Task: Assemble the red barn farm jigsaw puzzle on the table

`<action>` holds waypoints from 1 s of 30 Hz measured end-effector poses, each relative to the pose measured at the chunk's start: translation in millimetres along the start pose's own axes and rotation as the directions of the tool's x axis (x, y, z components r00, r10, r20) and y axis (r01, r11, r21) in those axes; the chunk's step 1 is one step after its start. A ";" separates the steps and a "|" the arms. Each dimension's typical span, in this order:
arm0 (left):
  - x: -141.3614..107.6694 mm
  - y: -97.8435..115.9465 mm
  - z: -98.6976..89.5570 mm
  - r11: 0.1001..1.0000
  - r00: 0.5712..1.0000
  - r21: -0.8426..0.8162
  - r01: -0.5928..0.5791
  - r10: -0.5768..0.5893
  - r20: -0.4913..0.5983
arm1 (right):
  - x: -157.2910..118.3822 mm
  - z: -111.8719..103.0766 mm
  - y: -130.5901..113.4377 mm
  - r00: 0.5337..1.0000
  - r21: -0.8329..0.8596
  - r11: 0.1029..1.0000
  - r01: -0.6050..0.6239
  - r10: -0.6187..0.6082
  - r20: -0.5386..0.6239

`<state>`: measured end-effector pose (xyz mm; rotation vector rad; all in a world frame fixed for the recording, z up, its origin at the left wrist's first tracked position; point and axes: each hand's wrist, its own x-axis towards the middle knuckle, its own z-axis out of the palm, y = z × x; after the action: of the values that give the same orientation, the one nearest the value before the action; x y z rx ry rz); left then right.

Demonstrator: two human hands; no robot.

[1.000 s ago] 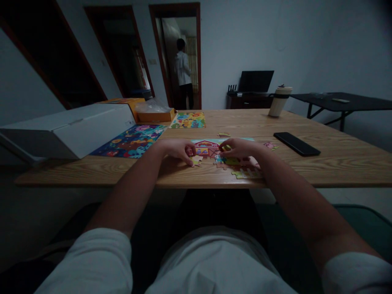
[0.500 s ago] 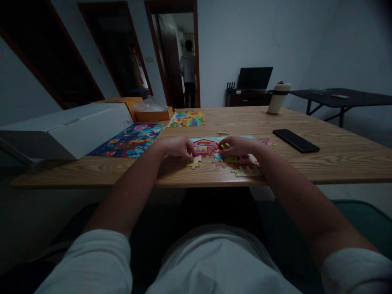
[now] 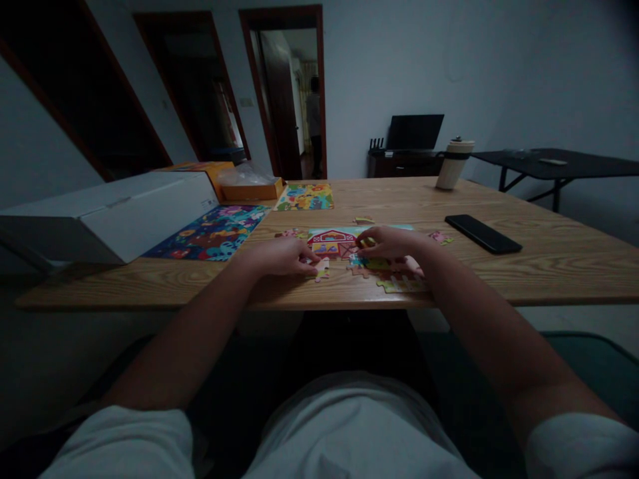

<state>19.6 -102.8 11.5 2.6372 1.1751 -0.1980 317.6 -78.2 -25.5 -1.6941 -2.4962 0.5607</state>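
A partly assembled jigsaw with a red barn (image 3: 335, 241) lies on the wooden table (image 3: 499, 273) in front of me. My left hand (image 3: 279, 257) rests at its near left corner, fingertips pinching a small yellow-green puzzle piece (image 3: 321, 269). My right hand (image 3: 387, 241) lies over the puzzle's right part, fingers pressing on joined pieces. More joined pieces (image 3: 399, 284) sit near the table's front edge under my right wrist. Loose pieces lie at the far side (image 3: 364, 219), at the right (image 3: 440, 237) and at the left (image 3: 290, 233).
A white box (image 3: 110, 213) stands at the left beside a finished colourful puzzle (image 3: 212, 229). Another finished puzzle (image 3: 305, 196) and an orange box (image 3: 247, 189) lie further back. A black phone (image 3: 482, 233) and a tumbler (image 3: 453, 163) are on the right. A person (image 3: 314, 123) stands beyond the doorway.
My left hand slid back toward the table's near edge with the small piece, uncovering a loose piece behind it. The person in the doorway walked further away. My right hand barely moved.
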 end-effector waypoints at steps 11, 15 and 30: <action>-3.8 1.4 -3.0 0.998 1.000 0.051 0.021 -0.021 0.008 | -1.0 -0.3 -0.2 1.000 -0.023 1.000 0.003 -0.004 -0.013; -3.1 6.1 -3.6 0.994 1.000 0.104 0.021 -0.020 -0.009 | 0.8 2.4 -3.4 1.000 -0.033 0.999 0.010 -0.010 -0.014; 22.2 41.0 15.1 0.978 0.970 0.132 -0.160 0.181 -0.160 | -61.7 -110.3 93.9 0.924 -0.115 0.967 -0.225 0.175 -0.340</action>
<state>64.6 -117.6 -1.1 2.8915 1.0052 -0.0083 453.3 -75.5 54.2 -1.9275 -2.1936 0.0851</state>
